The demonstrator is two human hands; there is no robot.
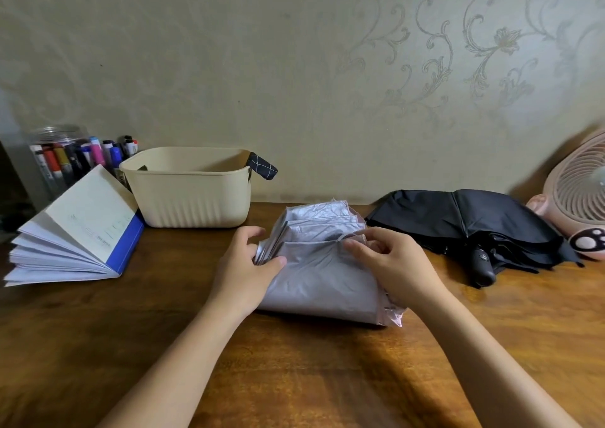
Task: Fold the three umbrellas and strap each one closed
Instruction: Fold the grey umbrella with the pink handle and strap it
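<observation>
I see a cream plastic basket with a ribbed lower wall and rounded corners (193, 198) at the back of the brown wooden bench (294, 378). Out of it, over the right rim, sticks a navy checked fabric roll (263, 165), which looks like a rolled umbrella; I cannot see what else the basket holds. Left of it stands a clear plastic jar (54, 142) packed with upright marker pens (98, 154) in red, pink, blue and black. In front of the jar lies a thick open book with a blue cover (82, 231), its white pages fanned. The silver-grey umbrella of smooth, slightly crinkled fabric (320, 283) lies flat on the bench in the middle, its panels layered in pleats. My left hand (248, 264) has its grip pinching the stacked pleat edges at the umbrella's left side, thumb on top. My right hand (389, 257) pinches a fold near the upper right edge with curled fingers. To the right, a matte black umbrella (465, 224) lies loosely collapsed, its rounded black handle (481, 265) pointing toward me, beside a pink slatted fan (579, 192).
</observation>
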